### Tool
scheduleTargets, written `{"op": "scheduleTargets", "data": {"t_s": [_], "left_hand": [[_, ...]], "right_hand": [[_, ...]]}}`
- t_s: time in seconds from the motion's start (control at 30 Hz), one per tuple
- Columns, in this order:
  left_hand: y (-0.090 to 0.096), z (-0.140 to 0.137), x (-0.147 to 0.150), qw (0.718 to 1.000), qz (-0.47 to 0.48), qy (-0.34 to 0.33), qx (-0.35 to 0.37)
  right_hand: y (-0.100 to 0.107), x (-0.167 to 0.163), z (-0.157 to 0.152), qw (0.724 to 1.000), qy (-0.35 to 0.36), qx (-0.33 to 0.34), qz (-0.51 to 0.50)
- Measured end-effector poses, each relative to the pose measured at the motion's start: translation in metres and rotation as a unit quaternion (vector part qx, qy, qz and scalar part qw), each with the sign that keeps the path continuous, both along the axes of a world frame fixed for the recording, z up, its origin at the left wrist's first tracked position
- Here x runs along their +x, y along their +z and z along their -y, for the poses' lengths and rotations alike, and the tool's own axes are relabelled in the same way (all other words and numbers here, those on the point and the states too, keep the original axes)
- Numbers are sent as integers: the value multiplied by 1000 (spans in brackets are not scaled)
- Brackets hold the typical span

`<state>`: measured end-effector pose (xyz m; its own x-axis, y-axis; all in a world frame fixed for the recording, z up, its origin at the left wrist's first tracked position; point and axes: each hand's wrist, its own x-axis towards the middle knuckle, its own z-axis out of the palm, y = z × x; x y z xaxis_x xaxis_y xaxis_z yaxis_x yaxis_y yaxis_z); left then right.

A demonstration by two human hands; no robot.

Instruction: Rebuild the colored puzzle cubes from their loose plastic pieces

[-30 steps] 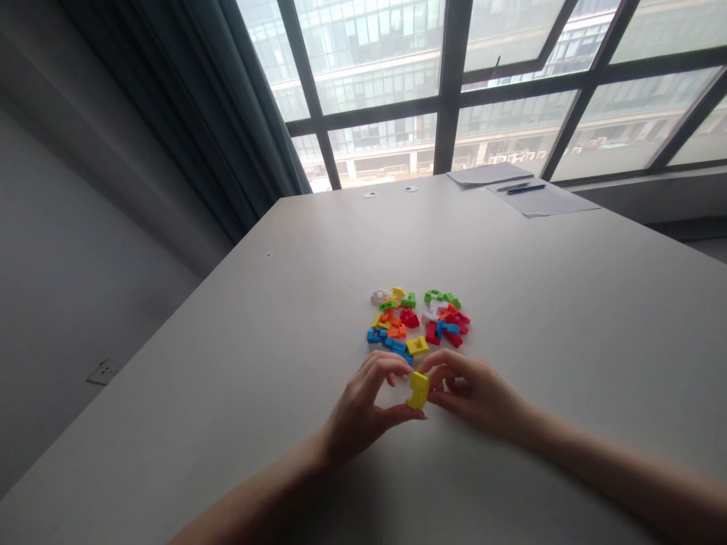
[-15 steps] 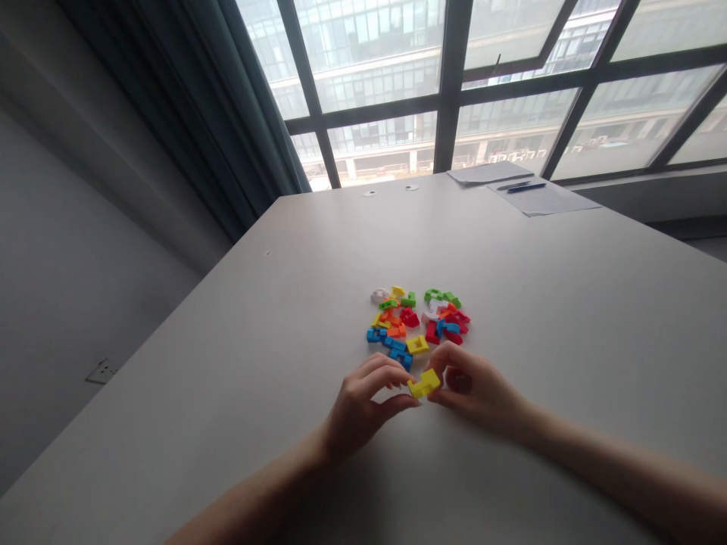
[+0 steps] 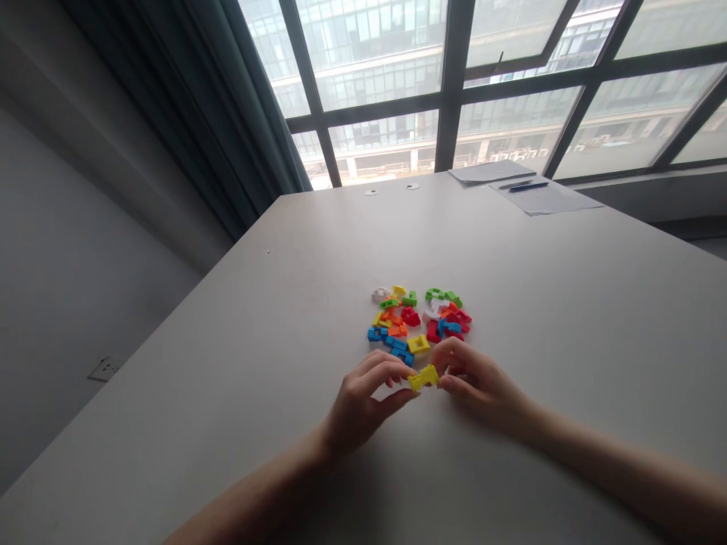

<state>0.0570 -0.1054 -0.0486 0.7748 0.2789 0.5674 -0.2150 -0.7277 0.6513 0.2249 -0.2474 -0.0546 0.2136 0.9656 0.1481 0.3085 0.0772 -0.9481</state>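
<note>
A notched yellow plastic block (image 3: 423, 378) is held just above the table between my two hands. The thumb and fingers of my left hand (image 3: 372, 393) pinch its left end. At its right end, the fingertips of my right hand (image 3: 471, 378) close on it too. Right beyond my fingers lie another yellow block (image 3: 419, 344) with a square hole and a blue block (image 3: 402, 356). Farther back are more small plastic blocks, among them a red block (image 3: 410, 316), an orange block (image 3: 397, 331) and a green block (image 3: 435, 294).
The blocks lie in two loose clusters on a wide white table (image 3: 227, 393). Paper sheets (image 3: 545, 200) with a dark pen (image 3: 528, 186) rest at the far right. Two small white discs (image 3: 371, 192) lie near the far edge. Behind are a window and a dark curtain (image 3: 216, 113).
The yellow block has turned slightly in my fingers and risen a little. My right thumb has shifted up along it; my left hand has barely moved.
</note>
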Motion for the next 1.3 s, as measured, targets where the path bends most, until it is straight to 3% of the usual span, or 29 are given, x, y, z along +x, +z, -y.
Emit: {"op": "scheduleTargets", "data": {"t_s": [0.3, 1.3], "left_hand": [[0, -2, -1, 1000, 14, -4, 1], [-3, -3, -2, 999, -22, 5, -32]], "right_hand": [[0, -3, -1, 999, -14, -24, -27], [-2, -3, 0, 998, -35, 29, 40]]}}
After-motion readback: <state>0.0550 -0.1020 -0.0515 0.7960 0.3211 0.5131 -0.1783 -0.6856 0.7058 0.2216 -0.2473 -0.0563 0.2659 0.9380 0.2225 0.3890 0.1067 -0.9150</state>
